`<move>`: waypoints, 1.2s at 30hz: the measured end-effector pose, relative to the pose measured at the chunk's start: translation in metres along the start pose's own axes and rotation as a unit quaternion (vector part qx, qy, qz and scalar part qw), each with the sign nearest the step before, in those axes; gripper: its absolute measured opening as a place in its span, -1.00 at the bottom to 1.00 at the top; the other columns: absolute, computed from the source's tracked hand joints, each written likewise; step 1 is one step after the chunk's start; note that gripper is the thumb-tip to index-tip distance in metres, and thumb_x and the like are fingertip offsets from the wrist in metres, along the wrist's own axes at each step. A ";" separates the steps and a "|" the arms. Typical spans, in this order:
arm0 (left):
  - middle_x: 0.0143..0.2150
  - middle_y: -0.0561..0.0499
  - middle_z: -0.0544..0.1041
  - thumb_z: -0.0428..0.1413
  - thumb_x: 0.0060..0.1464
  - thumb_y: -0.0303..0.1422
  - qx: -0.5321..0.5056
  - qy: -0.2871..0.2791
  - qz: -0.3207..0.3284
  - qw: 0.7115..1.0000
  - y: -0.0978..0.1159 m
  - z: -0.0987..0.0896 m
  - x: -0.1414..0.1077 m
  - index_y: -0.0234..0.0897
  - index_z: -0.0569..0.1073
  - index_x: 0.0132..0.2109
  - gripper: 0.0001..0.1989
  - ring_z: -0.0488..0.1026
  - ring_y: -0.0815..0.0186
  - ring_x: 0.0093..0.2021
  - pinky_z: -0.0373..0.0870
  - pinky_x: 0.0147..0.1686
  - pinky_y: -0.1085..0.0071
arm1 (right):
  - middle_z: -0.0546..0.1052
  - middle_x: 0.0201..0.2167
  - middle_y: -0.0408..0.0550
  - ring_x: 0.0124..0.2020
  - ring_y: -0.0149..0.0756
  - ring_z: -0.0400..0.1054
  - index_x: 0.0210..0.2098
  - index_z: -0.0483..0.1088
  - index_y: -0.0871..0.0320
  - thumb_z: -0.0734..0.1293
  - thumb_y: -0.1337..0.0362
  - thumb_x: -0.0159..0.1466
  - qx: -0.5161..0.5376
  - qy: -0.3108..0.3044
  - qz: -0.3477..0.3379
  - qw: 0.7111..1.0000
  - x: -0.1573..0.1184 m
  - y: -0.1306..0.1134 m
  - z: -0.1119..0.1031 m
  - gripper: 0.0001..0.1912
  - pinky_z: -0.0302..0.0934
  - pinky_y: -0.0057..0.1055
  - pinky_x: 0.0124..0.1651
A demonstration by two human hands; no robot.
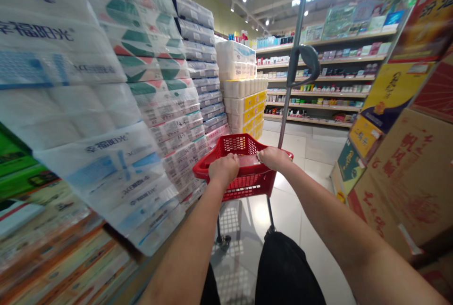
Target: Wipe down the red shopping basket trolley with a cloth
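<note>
A red plastic shopping cart (247, 186) with perforated walls stands in front of me on thin legs with wheels. My left hand (224, 167) is closed around the left part of its near edge. On the right part of that edge, my right hand (273, 158) is wrapped in the same way. Between the hands shows a pale reddish strip (248, 160). A tall grey pole (287, 102) with a loop-shaped holder rises by the cart's right side. What lies on the basket's floor is hidden by the near edge and my hands.
Stacked toilet paper packs (116, 168) line the left, with more paper packs (244, 102) farther on. Cardboard boxes (406, 173) crowd the right side. Shelves of small goods (318, 78) cross the back. Pale floor tiles (300, 149) run between them.
</note>
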State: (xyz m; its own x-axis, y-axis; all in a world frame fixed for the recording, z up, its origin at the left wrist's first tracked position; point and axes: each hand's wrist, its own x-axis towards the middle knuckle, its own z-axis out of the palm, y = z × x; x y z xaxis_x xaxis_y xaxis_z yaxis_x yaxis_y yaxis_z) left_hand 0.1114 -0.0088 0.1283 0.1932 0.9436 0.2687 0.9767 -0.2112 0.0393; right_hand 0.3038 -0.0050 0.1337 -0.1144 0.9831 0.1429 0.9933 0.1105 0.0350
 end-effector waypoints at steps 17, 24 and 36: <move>-0.24 -0.17 0.60 -0.39 0.30 -0.22 0.013 0.018 -0.005 1.000 -0.006 0.000 -0.007 -0.27 0.40 -0.02 -0.50 0.56 0.05 -0.18 0.42 -0.21 0.16 | 0.54 -0.28 -0.07 -0.23 -0.29 0.36 -0.16 0.47 0.11 0.04 0.20 0.42 0.071 0.299 0.042 0.951 -0.033 -0.019 0.039 -0.61 -0.02 -0.38 -0.12; -0.27 -0.18 0.60 -0.38 0.30 -0.23 0.019 0.036 -0.003 0.999 -0.006 0.002 -0.007 -0.27 0.40 -0.08 -0.52 0.57 0.04 -0.21 0.42 -0.24 0.16 | 0.51 -0.11 -0.02 -0.01 -0.12 0.24 -0.01 0.43 -0.02 0.09 0.05 0.40 0.082 0.262 0.064 0.959 -0.045 -0.031 0.025 -0.63 -0.11 -0.16 0.05; -0.23 -0.20 0.59 -0.38 0.31 -0.23 0.020 0.026 -0.001 0.999 -0.006 0.002 -0.008 -0.29 0.40 -0.04 -0.51 0.55 0.08 -0.17 0.40 -0.18 0.19 | 0.49 0.01 0.02 0.02 -0.24 0.32 0.01 0.43 0.14 0.06 0.24 0.42 0.163 0.288 -0.001 0.944 -0.044 -0.036 0.036 -0.62 0.09 -0.32 0.10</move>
State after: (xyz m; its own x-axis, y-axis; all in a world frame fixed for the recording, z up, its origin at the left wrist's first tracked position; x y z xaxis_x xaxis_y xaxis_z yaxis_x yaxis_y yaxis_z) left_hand 0.1044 -0.0146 0.1236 0.1868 0.9294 0.3183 0.9802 -0.1978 0.0022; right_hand 0.2742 -0.0466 0.0901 -0.0146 0.7506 0.6606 0.9354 0.2437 -0.2563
